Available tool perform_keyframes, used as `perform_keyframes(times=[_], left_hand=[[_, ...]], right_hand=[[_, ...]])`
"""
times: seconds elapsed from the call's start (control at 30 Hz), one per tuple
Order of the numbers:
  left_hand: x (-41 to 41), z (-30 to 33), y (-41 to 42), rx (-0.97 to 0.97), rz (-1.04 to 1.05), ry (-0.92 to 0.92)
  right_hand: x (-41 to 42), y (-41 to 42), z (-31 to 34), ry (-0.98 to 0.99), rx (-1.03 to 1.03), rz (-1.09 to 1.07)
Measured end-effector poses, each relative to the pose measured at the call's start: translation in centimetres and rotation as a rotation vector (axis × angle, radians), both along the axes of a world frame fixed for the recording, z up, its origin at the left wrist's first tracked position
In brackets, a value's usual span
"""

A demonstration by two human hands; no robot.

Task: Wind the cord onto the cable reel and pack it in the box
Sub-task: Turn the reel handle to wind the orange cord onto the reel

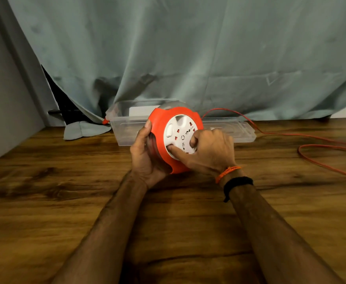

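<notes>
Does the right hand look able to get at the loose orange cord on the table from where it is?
Probably yes. The cord lies bare on the table to the right hand's side, nothing between them. But that hand is busy on the reel's white face, so it must let go first.

Orange cable reel (169, 128) with white socket face, upright at centre. Orange cord (319, 148) trails loose to the right. Clear plastic box (125, 132) open, just behind the reel.
</notes>
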State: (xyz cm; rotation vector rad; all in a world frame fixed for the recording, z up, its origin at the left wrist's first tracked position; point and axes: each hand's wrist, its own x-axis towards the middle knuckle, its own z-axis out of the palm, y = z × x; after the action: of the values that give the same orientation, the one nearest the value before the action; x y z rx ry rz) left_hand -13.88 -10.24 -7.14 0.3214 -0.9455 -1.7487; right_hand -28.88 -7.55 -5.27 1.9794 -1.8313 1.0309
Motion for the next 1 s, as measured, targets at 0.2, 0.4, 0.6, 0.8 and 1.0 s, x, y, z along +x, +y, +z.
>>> perform_keyframes(times=[0.2, 0.4, 0.6, 0.8, 1.0], left_hand=[[0.0, -0.2, -0.2, -0.024, 0.001, 0.014], [0.1, -0.2, -0.1, -0.033, -0.012, 0.003], [0.1, -0.4, -0.2, -0.035, -0.005, -0.012], [0.1, -0.6, -0.3, -0.039, -0.064, -0.014], [0.3, -0.6, -0.4, -0.045, -0.067, -0.026]], right_hand=[[0.2, 0.2, 0.3, -0.02, 0.01, 0.004], [-1.2, 0.5, 1.3, -0.101, 0.025, 0.119], [-1.9, 0.9, 2.1, -0.016, 0.032, 0.235], [-1.8, 0.4, 1.5, 0.107, 0.033, 0.221], [-2.0, 0.1, 1.1, 0.124, 0.014, 0.143]])
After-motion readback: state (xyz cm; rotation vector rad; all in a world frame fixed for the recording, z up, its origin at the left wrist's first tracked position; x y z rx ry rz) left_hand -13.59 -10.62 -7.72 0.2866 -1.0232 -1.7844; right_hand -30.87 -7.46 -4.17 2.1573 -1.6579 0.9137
